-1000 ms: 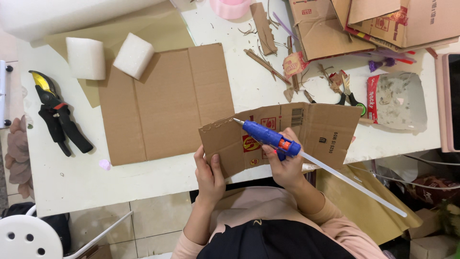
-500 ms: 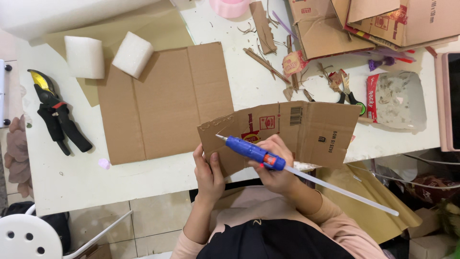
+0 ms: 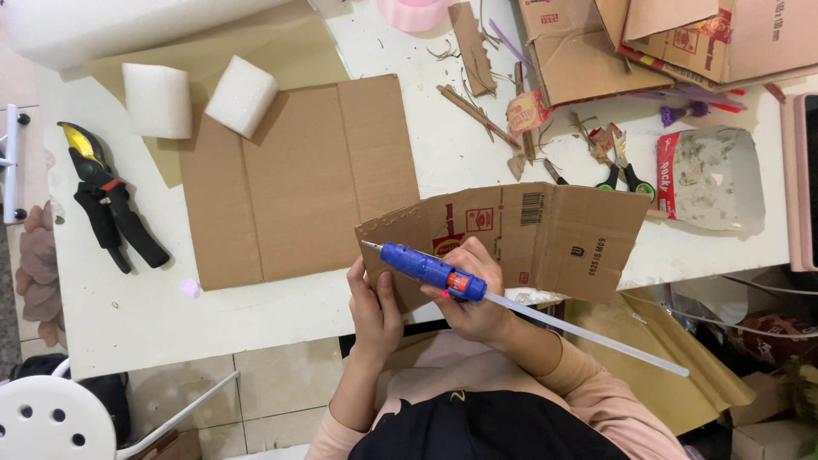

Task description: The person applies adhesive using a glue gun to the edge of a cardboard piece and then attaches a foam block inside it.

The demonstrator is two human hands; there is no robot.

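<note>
My right hand (image 3: pixel 477 298) grips a blue glue gun (image 3: pixel 426 269) with a long clear glue stick (image 3: pixel 596 337) trailing out behind it to the right. The gun's nozzle points left at the left edge of a printed piece of cardboard (image 3: pixel 554 234). My left hand (image 3: pixel 375 311) holds that cardboard piece at its lower left corner, just under the nozzle. The piece hangs over the white table's (image 3: pixel 128 315) front edge.
A flat brown cardboard sheet (image 3: pixel 294 179) lies left of my hands, with two white foam blocks (image 3: pixel 153 98) at its top. Black pruning shears (image 3: pixel 106 200) lie far left. Scissors (image 3: pixel 626 175), cardboard scraps, boxes (image 3: pixel 682 38) and a plastic bag (image 3: pixel 711 179) crowd the right.
The glue gun has slid left along the printed cardboard, its nozzle going from the middle of the top edge to the left end. My left hand stayed on the lower left corner.
</note>
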